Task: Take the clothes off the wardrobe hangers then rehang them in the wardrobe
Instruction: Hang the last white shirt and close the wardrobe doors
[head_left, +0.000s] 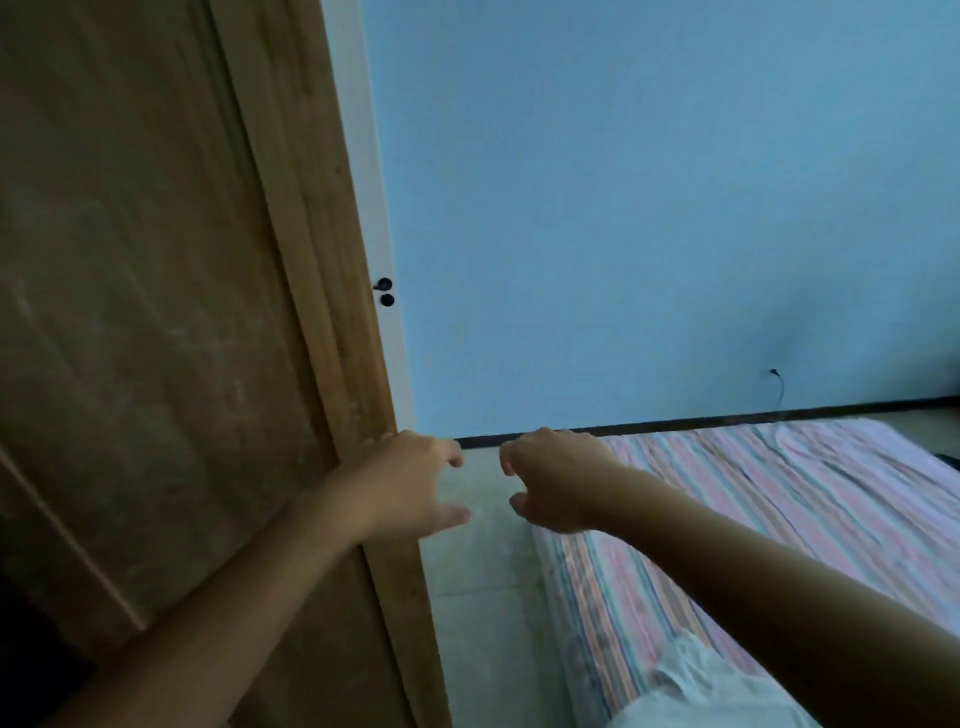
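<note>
No clothes on hangers show anywhere in the view; the only cloth that might be a garment is a pale piece (711, 691) at five o'clock, lying on the near corner of the bed (779, 499), and the dim, soft picture does not let me tell whether it is a shirt or just bedding. The wardrobe (156, 312) fills the nine o'clock side as a brown wooden panel, with no rail or hangers in sight.

Both hands reach out in front, near each other but apart. The left hand (410, 483) has its fingers loosely spread, its far edge against or just at the wardrobe's edge, and its grip has hold of nothing. The right hand (558, 480) hangs over the floor (483, 571) between wardrobe and bed, fingers loosely curled, grip likewise empty.

The main risk, as I judge it, is that the hands are aimed at nothing useful: the clothes are out of view, so reaching on blindly could mean fumbling at the wood or knocking knuckles on the wardrobe's edge. If the panel is a door, pulling it with fingers at the edge could pinch them. In this poor light a hanger hook could also be missed and a garment dropped to the floor.

At twelve o'clock, a blue wall (623, 208); two small dark knobs (385, 292) sit on the white strip beside the wardrobe.
</note>
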